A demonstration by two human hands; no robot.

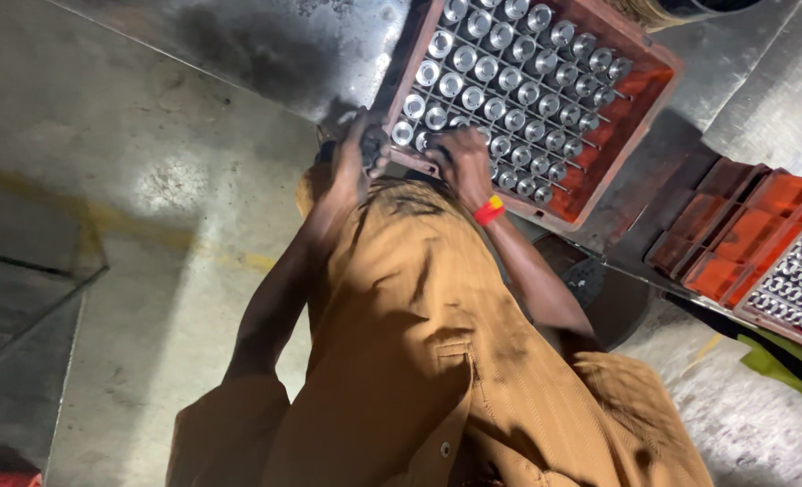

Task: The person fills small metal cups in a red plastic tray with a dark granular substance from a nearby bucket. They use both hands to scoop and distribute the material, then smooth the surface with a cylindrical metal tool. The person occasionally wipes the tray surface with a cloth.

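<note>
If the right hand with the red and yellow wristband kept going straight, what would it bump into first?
Probably the shiny metal cylinders standing in rows in the red plastic crate; the right hand already rests at the crate's near edge, pointing in, though depth is unclear.

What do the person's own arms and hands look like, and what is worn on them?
Both forearms are bare, with no gloves on the hands. The left hand wears nothing that I can see. The right hand has a red wristband with a small yellow patch at its wrist. The clothing is a brown-orange ribbed garment with short sleeves.
</note>
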